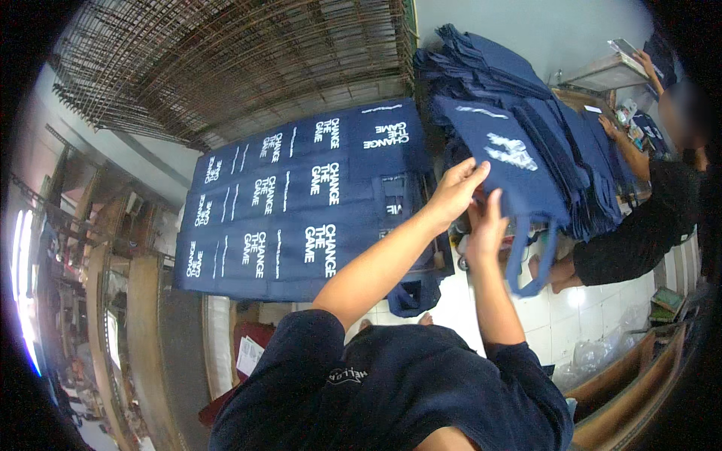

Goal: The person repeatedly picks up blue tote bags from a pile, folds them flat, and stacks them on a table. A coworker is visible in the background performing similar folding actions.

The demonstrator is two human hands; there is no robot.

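The left grip (454, 194) is pinched closed on the edge of a flat navy-blue fabric bag with white print (520, 179), which spreads to its right. The right grip (487, 231), just below, has fingers partly curled at the bag's near edge; whether it holds cloth, I cannot tell.

Navy bag (519, 194), white print (511, 152), white floor (543, 322)
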